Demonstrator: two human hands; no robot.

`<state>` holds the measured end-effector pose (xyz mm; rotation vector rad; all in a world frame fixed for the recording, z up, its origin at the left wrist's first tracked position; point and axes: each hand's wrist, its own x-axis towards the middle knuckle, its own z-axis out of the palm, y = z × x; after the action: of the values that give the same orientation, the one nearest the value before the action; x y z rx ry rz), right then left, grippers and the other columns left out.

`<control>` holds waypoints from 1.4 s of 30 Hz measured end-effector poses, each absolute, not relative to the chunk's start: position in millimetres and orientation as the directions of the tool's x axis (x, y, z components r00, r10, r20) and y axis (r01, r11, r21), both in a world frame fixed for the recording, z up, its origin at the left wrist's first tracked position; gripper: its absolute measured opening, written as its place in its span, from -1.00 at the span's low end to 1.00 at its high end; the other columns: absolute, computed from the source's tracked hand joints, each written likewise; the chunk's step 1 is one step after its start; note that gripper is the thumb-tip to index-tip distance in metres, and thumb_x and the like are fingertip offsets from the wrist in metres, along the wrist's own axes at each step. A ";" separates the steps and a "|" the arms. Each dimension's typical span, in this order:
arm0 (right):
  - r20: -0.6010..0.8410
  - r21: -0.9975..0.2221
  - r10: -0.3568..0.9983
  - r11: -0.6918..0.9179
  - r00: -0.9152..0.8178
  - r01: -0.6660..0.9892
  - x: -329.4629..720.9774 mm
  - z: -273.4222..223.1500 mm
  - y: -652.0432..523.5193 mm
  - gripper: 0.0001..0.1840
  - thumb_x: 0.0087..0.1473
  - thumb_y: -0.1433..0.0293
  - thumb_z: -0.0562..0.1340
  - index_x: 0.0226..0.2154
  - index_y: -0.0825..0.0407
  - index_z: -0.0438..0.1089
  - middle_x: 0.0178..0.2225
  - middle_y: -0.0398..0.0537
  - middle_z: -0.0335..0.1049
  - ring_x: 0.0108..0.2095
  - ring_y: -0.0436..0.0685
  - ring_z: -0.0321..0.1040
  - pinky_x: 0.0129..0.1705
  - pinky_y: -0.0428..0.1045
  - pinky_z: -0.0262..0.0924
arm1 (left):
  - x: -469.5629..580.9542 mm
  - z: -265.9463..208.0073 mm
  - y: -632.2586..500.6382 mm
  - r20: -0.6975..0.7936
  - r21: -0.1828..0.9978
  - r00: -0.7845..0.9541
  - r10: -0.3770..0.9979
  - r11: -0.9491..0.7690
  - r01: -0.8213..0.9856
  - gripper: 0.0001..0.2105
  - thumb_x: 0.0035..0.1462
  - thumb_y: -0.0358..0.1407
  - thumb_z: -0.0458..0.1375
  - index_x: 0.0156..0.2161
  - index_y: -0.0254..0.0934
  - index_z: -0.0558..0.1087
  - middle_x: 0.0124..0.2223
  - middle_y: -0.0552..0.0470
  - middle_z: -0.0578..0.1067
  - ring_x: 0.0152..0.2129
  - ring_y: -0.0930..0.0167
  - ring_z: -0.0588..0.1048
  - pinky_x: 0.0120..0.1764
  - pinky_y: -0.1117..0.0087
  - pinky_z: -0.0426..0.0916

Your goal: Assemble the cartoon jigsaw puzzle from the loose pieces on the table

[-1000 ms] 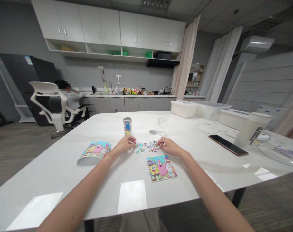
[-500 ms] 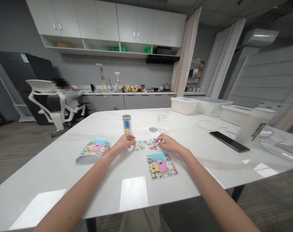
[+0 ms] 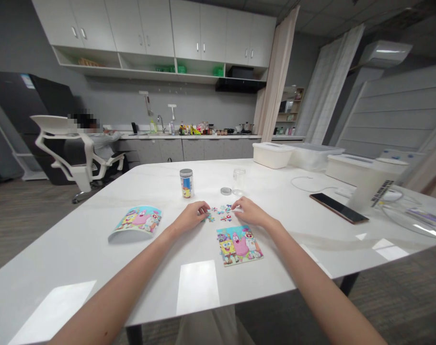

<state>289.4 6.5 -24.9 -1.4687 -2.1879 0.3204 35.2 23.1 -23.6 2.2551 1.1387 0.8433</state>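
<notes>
A loose heap of small jigsaw puzzle pieces [image 3: 225,218] lies on the white table between my hands. My left hand [image 3: 192,216] rests at the heap's left edge, fingers apart and curved down over pieces; the fingertips partly cover them. From the other side, my right hand [image 3: 252,212] reaches in with bent, spread fingers at the heap's right edge. I see nothing held in either hand. Just below the heap lies a flat square cartoon picture [image 3: 240,245]. A curled sheet with the same picture [image 3: 139,220] is left of my left forearm.
Behind the pieces stand a lidded picture jar [image 3: 187,183], a clear jar [image 3: 239,182] and a silver lid [image 3: 225,190]. On the right are a phone [image 3: 338,208], a bottle [image 3: 378,184], cables and plastic boxes [image 3: 272,155]. A person [image 3: 103,141] sits at the far left.
My left hand has moved right, to the left edge of the puzzle pieces, and now covers some of them. My right hand stays almost in place. The view has shifted slightly.
</notes>
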 end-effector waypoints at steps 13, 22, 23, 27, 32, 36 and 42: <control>0.163 -0.536 0.958 0.287 -0.235 0.794 299.0 -21.7 10.7 -0.78 -0.07 0.54 0.27 -0.30 0.11 0.53 -0.25 0.02 0.51 -0.27 0.08 0.40 -0.20 -0.08 0.22 | 19.4 -18.7 35.8 0.241 0.562 0.426 0.872 -0.483 0.672 -0.78 0.03 -0.25 0.09 -0.32 -0.29 0.55 -0.36 -0.04 0.58 -0.41 0.33 0.49 -0.29 0.38 0.33; 0.086 -0.637 0.970 0.228 -0.226 0.736 299.3 -17.2 8.9 -0.80 -0.16 0.53 0.29 -0.37 0.11 0.56 -0.45 -0.08 0.49 -0.40 0.06 0.37 -0.31 -0.08 0.18 | 9.5 -9.9 33.1 0.136 0.537 0.512 0.848 -0.497 0.682 -0.67 -0.14 -0.13 0.24 -0.28 -0.31 0.53 -0.38 0.03 0.52 -0.40 0.35 0.46 -0.32 0.43 0.30; 0.081 -0.652 0.970 0.227 -0.231 0.723 297.6 -16.9 8.6 -0.82 -0.18 0.53 0.31 -0.40 0.10 0.56 -0.49 -0.10 0.47 -0.42 0.05 0.36 -0.33 -0.08 0.17 | 10.0 -9.3 32.3 0.129 0.534 0.516 0.847 -0.498 0.683 -0.68 -0.14 -0.12 0.23 -0.29 -0.31 0.53 -0.40 0.04 0.51 -0.41 0.36 0.46 -0.34 0.43 0.30; 0.071 -0.732 0.973 0.202 -0.222 0.651 291.5 -17.0 8.4 -0.91 -0.19 0.54 0.31 -0.49 0.11 0.51 -0.53 -0.13 0.43 -0.47 0.02 0.32 -0.39 -0.09 0.15 | 14.2 -8.1 28.8 0.124 0.522 0.529 0.839 -0.509 0.685 -0.71 -0.11 -0.11 0.21 -0.34 -0.29 0.50 -0.44 0.08 0.48 -0.46 0.39 0.43 -0.38 0.44 0.27; -0.003 -0.860 0.981 0.096 -0.193 0.502 286.2 -18.1 8.3 -0.87 -0.05 0.56 0.25 -0.35 0.15 0.45 -0.55 -0.12 0.43 -0.55 -0.02 0.32 -0.48 -0.11 0.21 | 17.5 -7.2 25.8 0.157 0.502 0.525 0.836 -0.526 0.687 -0.76 -0.02 -0.13 0.13 -0.41 -0.28 0.48 -0.47 0.06 0.46 -0.49 0.39 0.41 -0.39 0.43 0.25; -0.029 -0.923 0.982 0.046 -0.189 0.381 283.2 -15.0 5.2 -0.91 -0.01 0.57 0.27 -0.37 0.14 0.45 -0.53 -0.10 0.44 -0.53 -0.05 0.34 -0.45 -0.14 0.24 | 17.7 -7.5 26.8 0.213 0.494 0.502 0.838 -0.536 0.685 -0.79 0.01 -0.19 0.09 -0.35 -0.28 0.48 -0.44 0.04 0.47 -0.48 0.39 0.42 -0.37 0.42 0.27; -0.057 -0.972 0.977 -0.007 -0.207 0.236 282.1 -11.1 2.7 -0.88 0.00 0.60 0.28 -0.38 0.13 0.51 -0.45 -0.07 0.49 -0.48 -0.07 0.35 -0.38 -0.15 0.29 | 17.5 -11.1 29.2 0.264 0.493 0.478 0.838 -0.543 0.680 -0.81 0.02 -0.23 0.09 -0.28 -0.27 0.46 -0.41 0.04 0.47 -0.47 0.39 0.42 -0.36 0.42 0.29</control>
<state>282.1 2.7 -11.1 -1.2997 -1.5313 1.2709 17.5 29.2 -11.1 2.4074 1.2825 0.6929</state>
